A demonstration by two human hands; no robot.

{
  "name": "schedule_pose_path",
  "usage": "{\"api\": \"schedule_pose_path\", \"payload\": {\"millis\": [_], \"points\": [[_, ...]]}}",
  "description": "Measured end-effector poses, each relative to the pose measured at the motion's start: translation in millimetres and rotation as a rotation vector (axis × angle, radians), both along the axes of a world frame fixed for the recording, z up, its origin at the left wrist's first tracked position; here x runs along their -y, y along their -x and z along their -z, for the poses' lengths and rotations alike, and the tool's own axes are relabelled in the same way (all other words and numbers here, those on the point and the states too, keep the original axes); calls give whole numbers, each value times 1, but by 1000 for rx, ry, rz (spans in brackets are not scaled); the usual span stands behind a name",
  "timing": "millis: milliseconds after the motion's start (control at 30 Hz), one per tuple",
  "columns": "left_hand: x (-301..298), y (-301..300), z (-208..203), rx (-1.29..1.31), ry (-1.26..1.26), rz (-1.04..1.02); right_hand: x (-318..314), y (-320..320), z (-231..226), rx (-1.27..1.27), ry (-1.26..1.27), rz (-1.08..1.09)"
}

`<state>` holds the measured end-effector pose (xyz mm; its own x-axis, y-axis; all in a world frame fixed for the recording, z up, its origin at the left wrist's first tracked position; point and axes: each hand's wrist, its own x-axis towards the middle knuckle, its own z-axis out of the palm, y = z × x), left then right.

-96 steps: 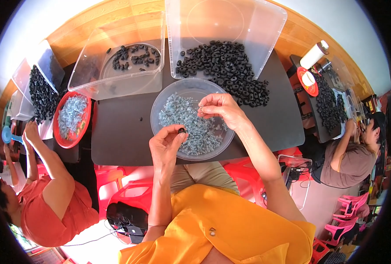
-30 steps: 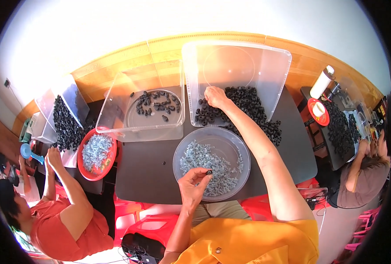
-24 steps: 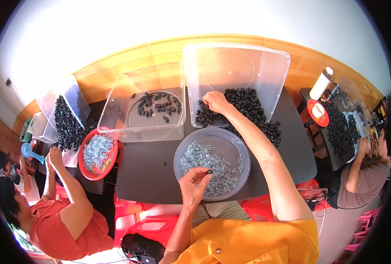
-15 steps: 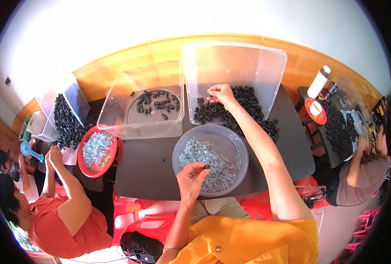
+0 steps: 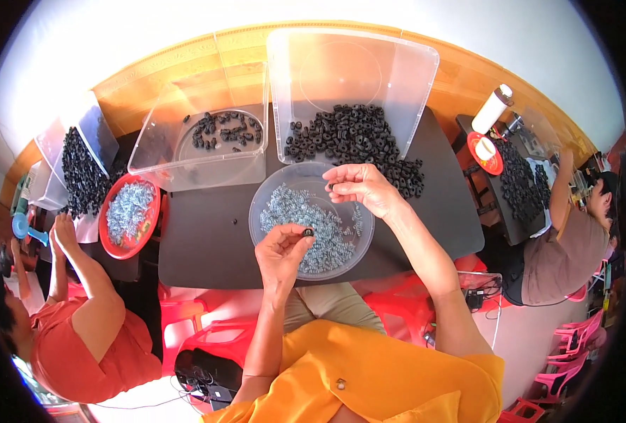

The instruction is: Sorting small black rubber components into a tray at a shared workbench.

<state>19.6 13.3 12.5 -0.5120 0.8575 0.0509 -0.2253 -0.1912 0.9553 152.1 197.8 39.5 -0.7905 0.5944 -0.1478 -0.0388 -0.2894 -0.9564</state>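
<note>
White flask (image 5: 491,111) with dark band below white cap. Red dish (image 5: 497,167) carrying white cup (image 5: 486,149), just below flask. Pink chairs (image 5: 565,368), well below flask, rightward. Black bag (image 5: 204,366), far below flask, leftward. Orange panelling (image 5: 239,46), behind flask, extending leftward.

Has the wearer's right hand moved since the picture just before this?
Yes: judged against the large clear bin, the right hand has come back from the black pieces toward the yellow-orange shirt, over the basin.

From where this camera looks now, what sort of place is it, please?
Probably a small handwork workshop: a bowl of small grey pieces, a clear box on its side with black pieces, and a person in red and a person in brown on either side.
</note>
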Motion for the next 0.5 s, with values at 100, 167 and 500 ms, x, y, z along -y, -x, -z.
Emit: {"api": "schedule_pose_path", "payload": {"millis": [100,167,500], "points": [[4,-2,-2,9,-11,23,23,-4,-5,42,-8,11],[5,-4,-3,20,-27,32,36,-7,-7,-27,8,-11],[10,-5,2,37,-59,102,79,-12,-9,-37,-85,-16]]}}
